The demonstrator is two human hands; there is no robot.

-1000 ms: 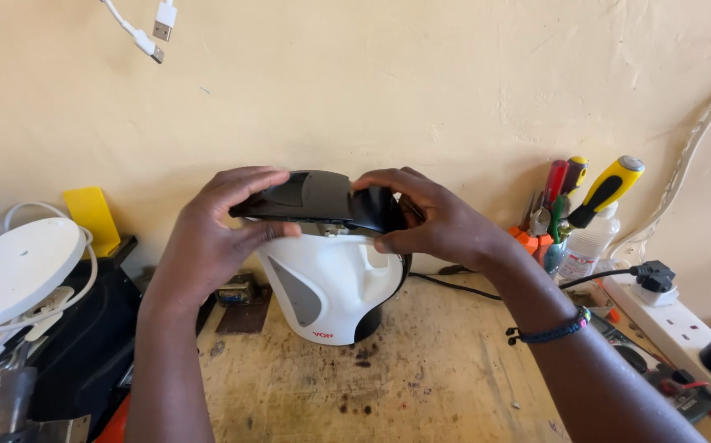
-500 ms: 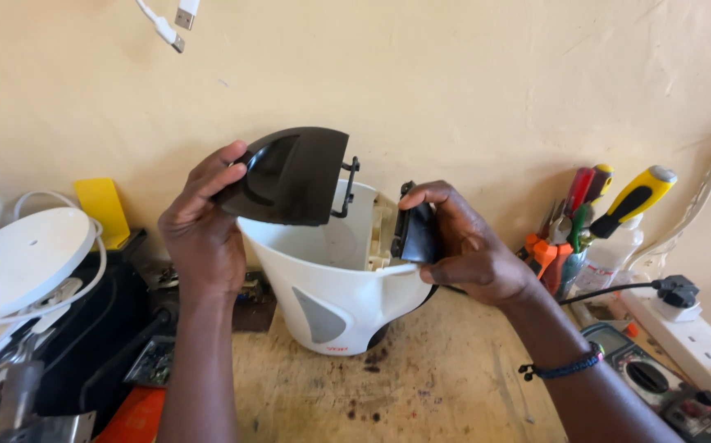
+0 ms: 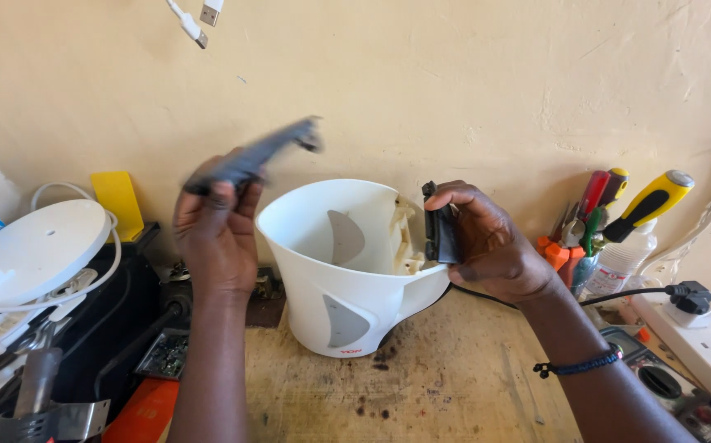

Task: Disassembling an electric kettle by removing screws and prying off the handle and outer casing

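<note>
Lifted clear now, the lid [image 3: 249, 158] swings left, off the kettle [image 3: 347, 271].
Left hand [image 3: 212, 234] pinches the blurred lid; right hand [image 3: 487, 242] clamps the handle [image 3: 440, 226] on the bench [image 3: 454, 385]. Kettle tilts, might tip.

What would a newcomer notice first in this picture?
The white plastic kettle body, open at the top, stands in the middle of the worn wooden bench. The right hand grips its black handle, and the left hand lifts the blurred dark lid beside it. Colourful screwdrivers stand at the right.
</note>
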